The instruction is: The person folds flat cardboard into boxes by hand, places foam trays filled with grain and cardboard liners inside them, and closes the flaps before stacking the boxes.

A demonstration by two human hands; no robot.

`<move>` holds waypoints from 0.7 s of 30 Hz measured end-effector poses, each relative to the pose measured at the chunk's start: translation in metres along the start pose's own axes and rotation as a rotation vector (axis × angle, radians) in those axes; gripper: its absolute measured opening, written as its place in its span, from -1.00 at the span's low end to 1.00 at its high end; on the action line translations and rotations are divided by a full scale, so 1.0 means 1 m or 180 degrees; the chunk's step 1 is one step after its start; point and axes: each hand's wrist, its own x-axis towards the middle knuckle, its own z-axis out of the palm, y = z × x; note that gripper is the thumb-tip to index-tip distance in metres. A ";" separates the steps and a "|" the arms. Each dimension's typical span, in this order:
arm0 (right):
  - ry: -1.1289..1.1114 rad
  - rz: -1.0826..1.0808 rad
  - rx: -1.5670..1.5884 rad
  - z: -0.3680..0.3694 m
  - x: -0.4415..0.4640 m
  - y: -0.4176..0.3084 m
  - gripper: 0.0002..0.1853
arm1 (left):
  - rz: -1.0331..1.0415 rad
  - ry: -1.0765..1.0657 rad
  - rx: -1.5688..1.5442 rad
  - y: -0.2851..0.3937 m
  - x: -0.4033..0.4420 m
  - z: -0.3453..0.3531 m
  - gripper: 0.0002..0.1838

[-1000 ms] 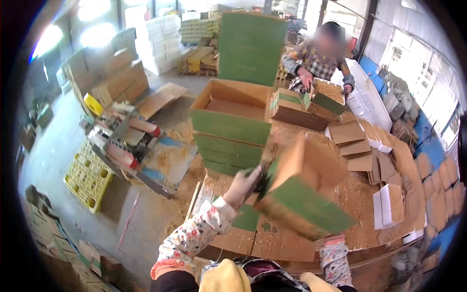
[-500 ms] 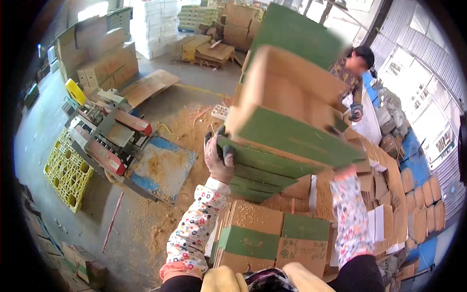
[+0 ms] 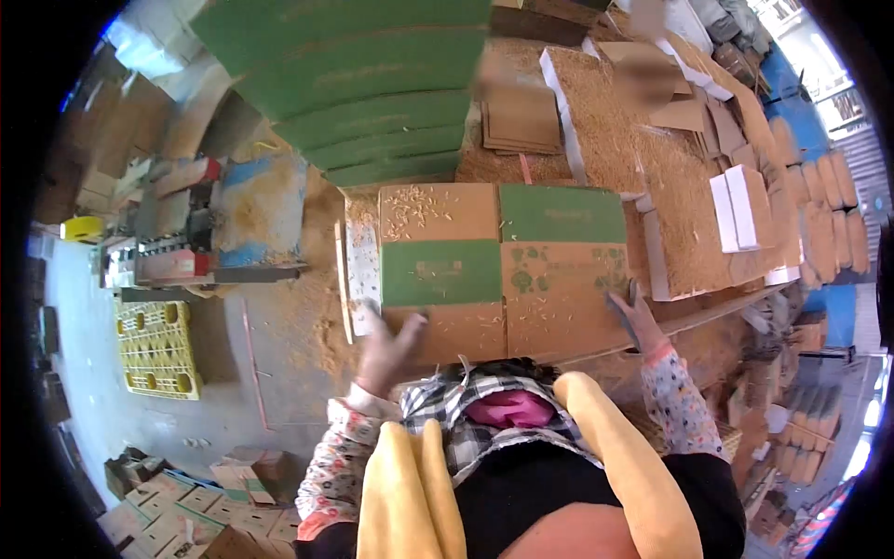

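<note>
In front of me lies a flat folded cardboard carton (image 3: 442,272), brown with a green band, sprinkled with wood shavings. A second flat carton (image 3: 564,270), with green print on brown, lies against its right side. At the near left corner is my left hand (image 3: 389,352), fingers spread, with nothing held. My right hand (image 3: 641,321) is at the right edge of the second carton, thumb and fingers apart; whether it touches the edge I cannot tell. Both hands wear dark-tipped gloves. Behind the cartons stands a stack of green cardboard boxes (image 3: 372,102).
A machine (image 3: 172,224) with red parts and a yellow pallet (image 3: 158,349) stand left. Wood shavings (image 3: 605,112) cover the surface at right, beside white-edged panels (image 3: 736,210) and loose cardboard pieces (image 3: 521,119). Boxes (image 3: 251,475) lie at lower left.
The open green-sided box between my hands has left them. Both hands have come down and back to the flat cartons. My view has tilted downward, and the co-worker is no longer clearly seen.
</note>
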 end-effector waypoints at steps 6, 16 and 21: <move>-0.0518 -0.0666 0.3262 -0.124 -0.041 -0.077 -0.50 | 0.1515 -0.1303 0.2129 0.228 -0.025 -0.063 -0.28; -0.0090 -0.2358 0.3516 -0.139 0.049 -0.140 -0.60 | 0.0206 -0.0076 0.0622 0.311 0.074 -0.023 -0.63; -0.0086 -0.1858 0.2695 -0.086 0.140 -0.157 -0.20 | 0.2445 -0.1200 0.5234 0.352 0.018 0.075 -0.65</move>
